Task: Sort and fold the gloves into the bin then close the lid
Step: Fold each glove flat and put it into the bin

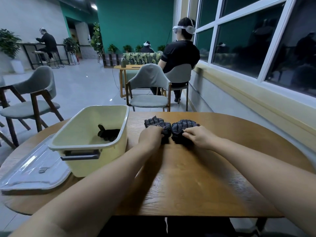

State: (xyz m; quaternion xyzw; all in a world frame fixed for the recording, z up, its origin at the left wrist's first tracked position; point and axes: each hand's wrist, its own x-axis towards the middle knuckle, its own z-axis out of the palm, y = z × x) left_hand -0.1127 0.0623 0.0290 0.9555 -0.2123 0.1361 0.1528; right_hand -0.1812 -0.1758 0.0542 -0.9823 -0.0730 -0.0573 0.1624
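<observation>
Our left hand has fingers curled on the left glove, right hand pinches the right glove; both gloves at 12 o'clock on the table. The bin at 10 o'clock holds a black glove.

Your left hand and right hand cover the near ends of the left glove and right glove they grip, fingertips sunk out of sight. The wall of the bin hides part of the black glove inside. The lid runs off the left edge.
</observation>
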